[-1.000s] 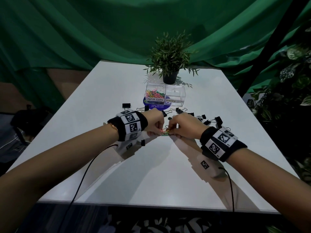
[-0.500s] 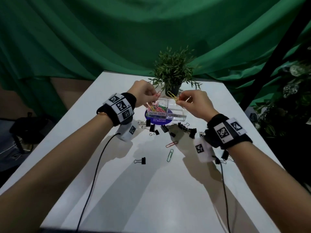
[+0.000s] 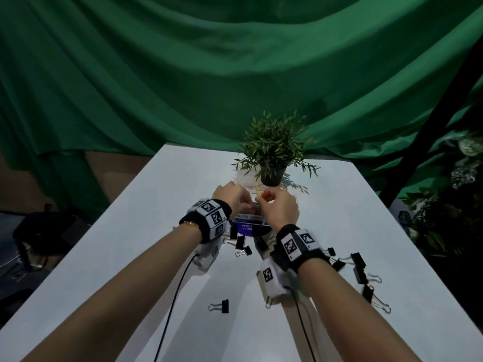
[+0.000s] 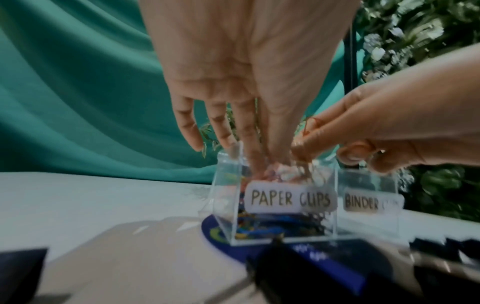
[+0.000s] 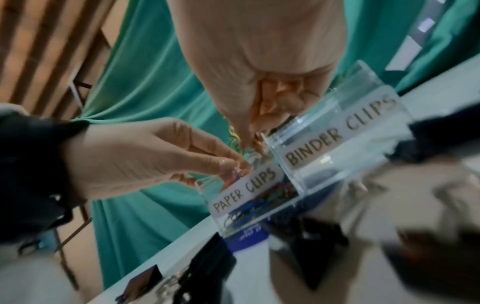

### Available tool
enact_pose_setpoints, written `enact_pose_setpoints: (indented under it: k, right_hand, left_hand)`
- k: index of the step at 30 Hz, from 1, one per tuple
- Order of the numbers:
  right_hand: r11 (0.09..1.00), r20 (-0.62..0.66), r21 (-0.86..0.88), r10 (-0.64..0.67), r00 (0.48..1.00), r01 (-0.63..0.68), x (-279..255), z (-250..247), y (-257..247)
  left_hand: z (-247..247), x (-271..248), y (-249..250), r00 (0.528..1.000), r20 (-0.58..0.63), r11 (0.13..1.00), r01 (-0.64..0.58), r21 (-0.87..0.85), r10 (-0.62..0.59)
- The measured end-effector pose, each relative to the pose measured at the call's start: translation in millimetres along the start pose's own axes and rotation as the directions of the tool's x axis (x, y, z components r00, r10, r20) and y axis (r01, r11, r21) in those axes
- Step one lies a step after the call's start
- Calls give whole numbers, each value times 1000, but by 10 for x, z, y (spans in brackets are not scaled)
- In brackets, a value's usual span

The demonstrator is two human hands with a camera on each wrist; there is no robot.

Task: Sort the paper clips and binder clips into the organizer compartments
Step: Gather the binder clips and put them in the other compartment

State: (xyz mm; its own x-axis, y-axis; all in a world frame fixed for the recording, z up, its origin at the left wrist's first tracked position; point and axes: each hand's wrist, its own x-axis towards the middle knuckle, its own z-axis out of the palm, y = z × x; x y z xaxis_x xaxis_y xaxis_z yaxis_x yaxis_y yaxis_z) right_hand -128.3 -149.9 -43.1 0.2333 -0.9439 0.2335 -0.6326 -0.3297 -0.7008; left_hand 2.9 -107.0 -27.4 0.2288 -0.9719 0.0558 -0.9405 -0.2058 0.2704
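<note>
Both hands are over the clear organizer (image 4: 275, 207), which stands toward the far edge of the white table (image 3: 125, 244), just in front of the potted plant (image 3: 273, 150). The relation that matters is vertical: the compartment labelled PAPER CLIPS (image 4: 288, 198) lies directly under both grips, so the clips only need to fall straight down. The left hand (image 4: 249, 67) reaches down with nearly straight fingers, and its fingertips (image 4: 255, 164) are already inside this compartment; whether they still pinch a clip I cannot tell, because of blur. The right hand (image 5: 262, 67) pinches a few coloured paper clips (image 5: 233, 131) between thumb and fingers, hanging with the long axis about upright, above the wall between the two compartments. I judge that it should release a little toward the left, or a clip may drop into the BINDER CLIPS compartment (image 5: 335, 142), which looks empty. The head view shows what the wrist views do not: many black binder clips (image 3: 359, 267) lie on the table near the right forearm, and a single binder clip (image 3: 222, 306) lies toward the near edge. The wrist views alone show the labels and the pile of clips inside.
</note>
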Motion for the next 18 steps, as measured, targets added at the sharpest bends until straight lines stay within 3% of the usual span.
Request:
enact_pose_setpoints:
  k: [5, 9, 13, 14, 16, 18]
  right_hand:
    - [929, 154, -314, -155, 976, 197, 41, -1, -38]
    - [914, 215, -315, -194, 957, 256, 6, -127, -46]
    - [899, 134, -292, -299, 945, 326, -82, -503, 23]
    - [901, 168, -277, -295, 940, 333, -113, -616, 72]
    - [910, 383, -211, -260, 886, 358, -213, -826, 164]
    - [909, 634, -146, -217, 743, 390, -376, -925, 232]
  left_hand:
    - [-58, 21, -44, 998, 55, 995, -18, -99, 23]
    - [-63, -158, -32, 997, 55, 998, -59, -20, 60]
    - [-117, -588, 141, 994, -97, 999, -42, 13, 43]
    - [-119, -720, 210, 995, -88, 999, -41, 8, 42]
    - [-115, -971, 365, 999, 29, 999, -40, 0, 40]
    - [-61, -1136, 496, 980, 198, 999, -27, -19, 30]
